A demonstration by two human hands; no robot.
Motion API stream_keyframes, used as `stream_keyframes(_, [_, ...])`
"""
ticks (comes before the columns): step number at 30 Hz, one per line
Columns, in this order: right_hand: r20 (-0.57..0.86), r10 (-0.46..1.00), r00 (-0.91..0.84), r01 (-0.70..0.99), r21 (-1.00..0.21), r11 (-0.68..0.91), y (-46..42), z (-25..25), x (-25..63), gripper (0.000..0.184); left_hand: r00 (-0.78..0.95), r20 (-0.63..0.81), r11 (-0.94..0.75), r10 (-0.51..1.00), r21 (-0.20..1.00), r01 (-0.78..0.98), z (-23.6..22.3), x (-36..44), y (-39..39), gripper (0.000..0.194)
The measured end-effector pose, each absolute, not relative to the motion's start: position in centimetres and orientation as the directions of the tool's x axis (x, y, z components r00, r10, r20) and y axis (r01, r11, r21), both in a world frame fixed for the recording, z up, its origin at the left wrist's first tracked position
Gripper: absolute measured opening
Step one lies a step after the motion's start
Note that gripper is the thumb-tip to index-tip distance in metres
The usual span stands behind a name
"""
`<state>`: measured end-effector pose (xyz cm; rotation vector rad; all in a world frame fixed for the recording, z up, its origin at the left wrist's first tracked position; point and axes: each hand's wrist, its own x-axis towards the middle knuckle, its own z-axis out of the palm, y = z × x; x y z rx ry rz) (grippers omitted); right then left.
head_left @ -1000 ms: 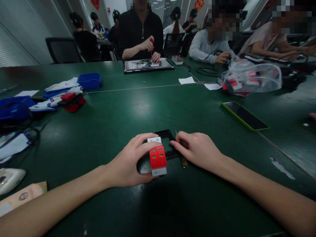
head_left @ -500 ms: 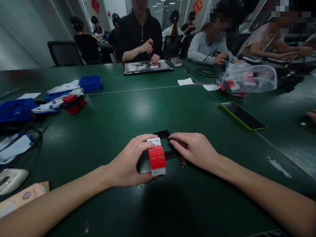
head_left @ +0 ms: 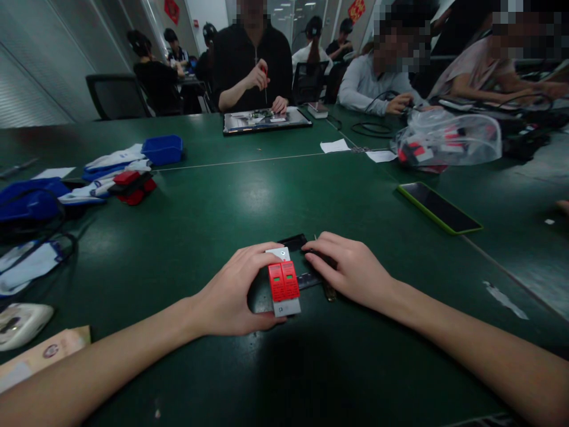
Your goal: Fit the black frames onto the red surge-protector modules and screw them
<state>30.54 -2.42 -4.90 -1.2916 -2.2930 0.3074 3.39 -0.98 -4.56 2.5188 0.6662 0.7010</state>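
Observation:
My left hand (head_left: 233, 290) is closed around a two-module surge protector (head_left: 283, 281), red in the middle with light grey ends and small green windows. Its thumb presses the near end and its fingers the far end. Just behind and to the right lies a black rectangular frame (head_left: 294, 241), partly covered by the module. My right hand (head_left: 351, 261) is closed at the frame's right side, thumb and forefinger gripping its edge. Beneath that palm sticks out the brass-coloured end of a narrow tool (head_left: 329, 292); the rest of it is hidden.
A phone in a green case (head_left: 438, 207) lies to the right, with a clear plastic bag (head_left: 448, 139) of red parts beyond. At left are a red and black block (head_left: 133, 187), a blue tray (head_left: 162, 150) and a white device (head_left: 24, 326). Across the table a person works on a flat panel (head_left: 267, 121).
Both hands keep their holds, and the surge protector shifts only slightly. My right fingers have moved a little along the frame's edge. The person opposite has raised the red-handled tool slightly.

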Motion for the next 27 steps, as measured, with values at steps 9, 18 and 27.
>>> stream_keyframes(9, [0.264, 0.855, -0.446, 0.739, -0.43, 0.519, -2.44, -5.05, 30.55, 0.02, 0.763, 0.314, -0.767, 0.564, 0.54, 0.345, -4.55, 3.48, -0.91, 0.082])
stream_keyframes(18, [0.248, 0.851, -0.462, 0.745, -0.412, 0.525, -2.37, -5.28, 30.7, 0.018, 0.759, 0.213, -0.715, 0.615, 0.557, 0.423, -4.57, 3.59, -0.7, 0.089])
stream_keyframes(27, [0.292, 0.852, -0.434, 0.722, -0.452, 0.523, -2.58, -5.24, 30.64, 0.025, 0.755, 0.199, -0.702, 0.625, 0.567, 0.431, -4.51, 3.58, -0.63, 0.089])
